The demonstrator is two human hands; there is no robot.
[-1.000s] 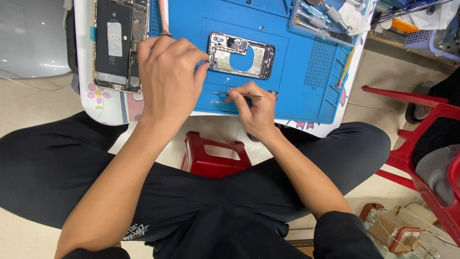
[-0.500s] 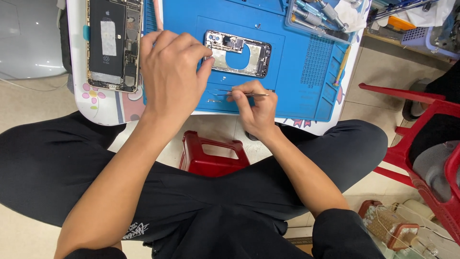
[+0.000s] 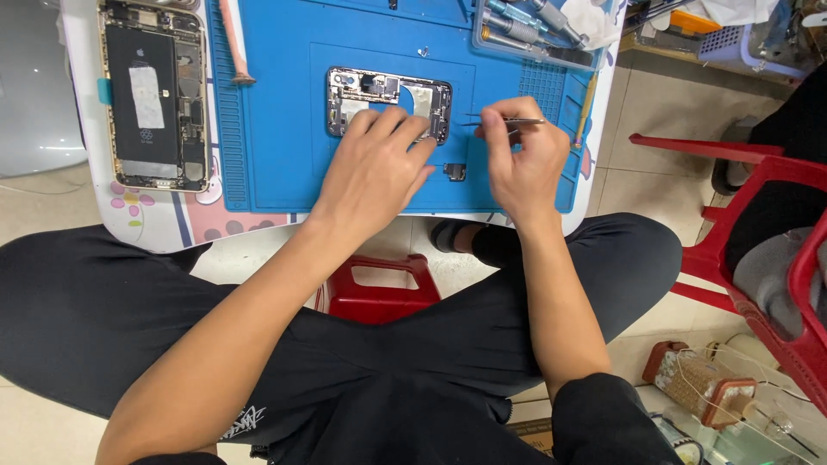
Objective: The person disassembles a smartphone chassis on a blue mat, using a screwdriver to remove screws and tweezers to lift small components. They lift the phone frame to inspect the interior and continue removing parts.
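Observation:
On a blue work mat (image 3: 276,129) lies a small phone frame part (image 3: 388,95) with a round cut-out. My left hand (image 3: 375,164) rests flat on its near edge, fingers spread, holding it down. My right hand (image 3: 517,155) is just to its right and pinches thin metal tweezers (image 3: 508,123), whose tips point left toward the frame's right edge. A tiny dark component (image 3: 455,171) sits on the mat between my two hands.
An opened phone (image 3: 153,95) with its battery showing lies at the table's left. An orange-handled tool (image 3: 233,43) lies beside it. A tray of metal tools (image 3: 534,30) sits at the back right. A red stool (image 3: 379,288) stands under the table; a red chair (image 3: 758,198) at right.
My right hand has lifted from the mat's near edge up to the frame part's right side with the tweezers. My left hand has slid down to the part's near edge.

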